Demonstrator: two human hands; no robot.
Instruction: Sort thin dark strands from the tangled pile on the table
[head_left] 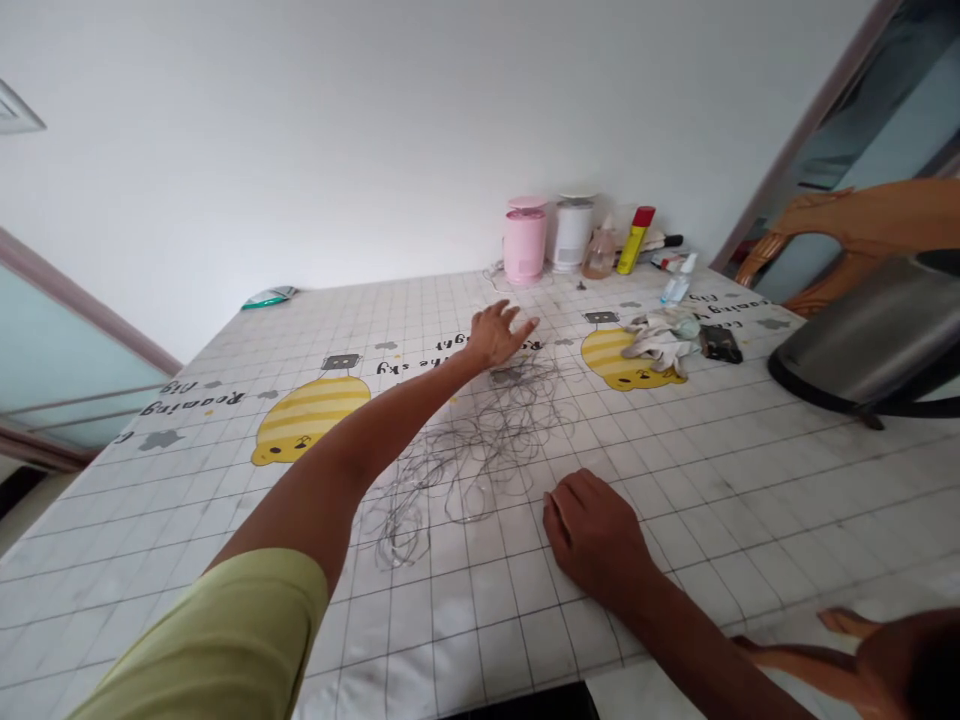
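Note:
A loose tangle of thin dark thread or wire (487,435) lies spread over the middle of the checked tablecloth (480,610). My left hand (499,335) reaches over the far end of the tangle, fingers spread, holding nothing I can see. Close to the tangle's near right side, my right hand (592,530) rests on the cloth with its fingers curled closed. What those fingers hold, if anything, is hidden.
Along the wall stand a pink container (524,243), a white one (574,235), a pinkish bottle (600,252) and a yellow-red can (636,240). Pale gloves (664,338) and a dark small item (721,344) lie right, near a metal kettle (862,325).

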